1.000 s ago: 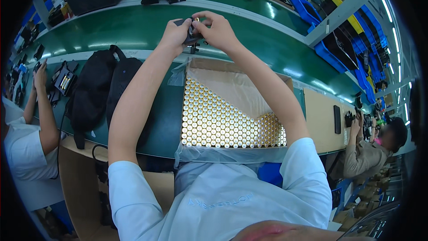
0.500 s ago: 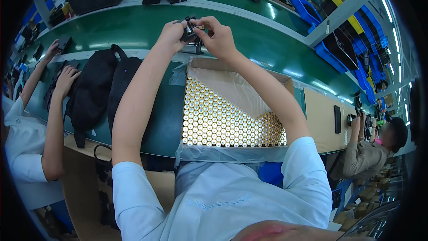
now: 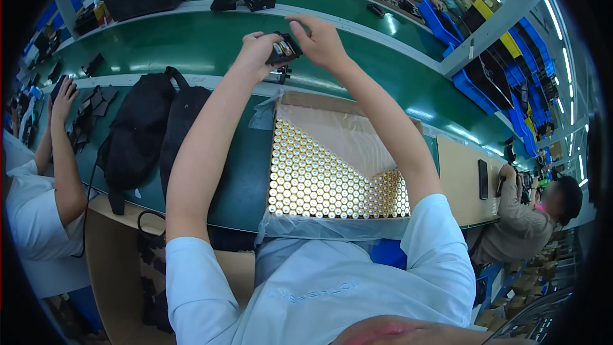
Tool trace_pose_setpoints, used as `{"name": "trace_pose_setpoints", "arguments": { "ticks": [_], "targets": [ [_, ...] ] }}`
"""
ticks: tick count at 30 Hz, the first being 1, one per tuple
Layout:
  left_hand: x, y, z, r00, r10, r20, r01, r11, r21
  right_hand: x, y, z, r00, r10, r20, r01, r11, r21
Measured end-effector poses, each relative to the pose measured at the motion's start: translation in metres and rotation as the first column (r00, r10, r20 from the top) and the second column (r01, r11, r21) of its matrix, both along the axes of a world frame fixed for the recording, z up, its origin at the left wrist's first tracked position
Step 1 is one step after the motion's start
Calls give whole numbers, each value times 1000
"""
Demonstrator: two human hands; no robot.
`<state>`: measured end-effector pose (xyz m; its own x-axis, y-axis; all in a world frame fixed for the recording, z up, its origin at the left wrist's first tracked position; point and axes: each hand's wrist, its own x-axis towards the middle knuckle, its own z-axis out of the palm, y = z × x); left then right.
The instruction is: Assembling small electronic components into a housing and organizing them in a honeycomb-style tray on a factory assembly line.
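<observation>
My left hand (image 3: 255,54) grips a small black device (image 3: 284,50) with an open compartment over the green bench. Brass-coloured and silvery parts, apparently battery cells, show inside the compartment. Just right of the device, my right hand (image 3: 322,41) is raised with thumb and forefinger apart, and I see nothing in it. Beneath my left wrist lies another black and silvery item (image 3: 280,75), partly covered. Closer to me stands an open carton (image 3: 348,103) lined with clear plastic. Tight rows of upright batteries (image 3: 313,179) fill part of it, and a cardboard sheet (image 3: 332,131) covers the rest.
Black bags (image 3: 137,121) lie left of my left arm, near a co-worker's arms (image 3: 64,172). At right, a cardboard sheet (image 3: 453,172) carries a flat black item (image 3: 483,179) beside another person. Blue bins (image 3: 476,76) and a metal post (image 3: 491,25) stand beyond the bench.
My right hand has come away from the device and its fingers have parted. The device has turned in my left hand, showing its compartment. The left co-worker's hands have moved.
</observation>
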<state>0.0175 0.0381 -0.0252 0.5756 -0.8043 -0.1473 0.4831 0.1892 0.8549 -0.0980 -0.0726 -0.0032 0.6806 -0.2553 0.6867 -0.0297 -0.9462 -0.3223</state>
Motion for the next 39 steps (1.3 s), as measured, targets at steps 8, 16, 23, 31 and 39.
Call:
{"name": "trace_pose_setpoints", "arguments": {
  "ticks": [8,16,23,31,39],
  "targets": [
    [2,4,-2,978,-179,108,180,984,7,32,-13,10,987,11,-162,-51,968,-244],
    [-7,15,13,984,-122,130,111,990,90,24,-14,23,948,30,-317,11,992,126],
    [-4,12,11,975,-121,186,103,989,102,16,-20,11,950,78,-302,45,924,379],
    [1,15,15,928,-84,364,16,982,188,8,-1,-23,977,183,112,-140,147,979],
    [0,14,13,922,-88,377,7,977,213,2,3,-7,985,156,70,-77,42,996]
  ]
}}
